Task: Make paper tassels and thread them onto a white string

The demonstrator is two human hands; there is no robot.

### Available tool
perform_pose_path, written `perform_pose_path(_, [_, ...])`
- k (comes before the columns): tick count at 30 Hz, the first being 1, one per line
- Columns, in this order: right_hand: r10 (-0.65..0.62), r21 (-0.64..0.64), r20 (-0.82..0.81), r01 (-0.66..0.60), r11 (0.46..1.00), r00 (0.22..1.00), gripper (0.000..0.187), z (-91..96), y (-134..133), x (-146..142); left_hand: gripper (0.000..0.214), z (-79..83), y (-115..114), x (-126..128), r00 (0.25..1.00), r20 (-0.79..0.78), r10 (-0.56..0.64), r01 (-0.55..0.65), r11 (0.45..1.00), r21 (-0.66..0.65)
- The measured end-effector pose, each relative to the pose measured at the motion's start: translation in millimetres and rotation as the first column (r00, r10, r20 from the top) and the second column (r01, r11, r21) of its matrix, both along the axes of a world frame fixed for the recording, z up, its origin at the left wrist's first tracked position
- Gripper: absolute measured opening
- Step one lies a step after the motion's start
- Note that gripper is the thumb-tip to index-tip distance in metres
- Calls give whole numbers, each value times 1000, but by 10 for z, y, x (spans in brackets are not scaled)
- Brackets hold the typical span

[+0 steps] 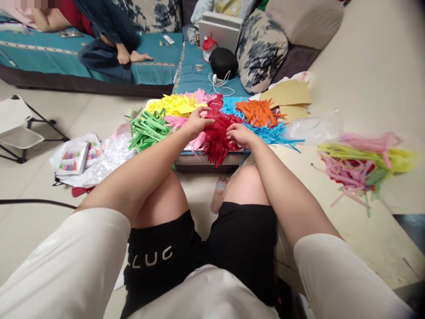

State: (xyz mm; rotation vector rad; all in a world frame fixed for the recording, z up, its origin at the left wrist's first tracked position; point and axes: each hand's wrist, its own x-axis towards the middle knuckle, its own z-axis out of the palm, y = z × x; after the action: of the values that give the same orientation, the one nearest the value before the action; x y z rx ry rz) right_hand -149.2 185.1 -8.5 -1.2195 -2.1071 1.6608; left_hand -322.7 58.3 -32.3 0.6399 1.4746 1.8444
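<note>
left hand (198, 122) and right hand (241, 134) each pinch red paper strips (217, 142) in narrow, curled fingers (green strips (146, 130) just beside).

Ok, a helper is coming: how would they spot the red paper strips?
Find the low table before the person's knees, heaped with coloured paper strips. The red strips lie at its near middle, under the left hand and right hand. They are the only red heap there, between pink strips and blue strips.

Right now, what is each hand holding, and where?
The left hand pinches the red paper strips at the pile's top edge; the right hand rests on its middle, grip unclear.
</note>
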Motion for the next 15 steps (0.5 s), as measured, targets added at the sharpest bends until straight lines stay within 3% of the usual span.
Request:
perform_pose_path(3, [135,199,44,-141,970,990,33,-38,55,2,58,86,-21,20,999,26,-31,29,997,74])
perform_pose_path(6, [342,419,184,-389,821,921,41,-51,75,-2,59,158,-32,48,997,62,-45,37,991,125])
perform_pose_path(8, [349,512,326,-475,716,878,47,-55,65,-20,58,193,-32,60,994,99,-43,29,989,142])
perform_pose_path(10, [310,559,420,-512,652,853,49,-65,59,-43,56,225,-31,55,989,143,-31,9,988,156])
perform_pose_path(15, [281,591,467,-533,606,838,68,-132,167,-38,47,329,-74,-84,959,285,-13,-56,970,235])
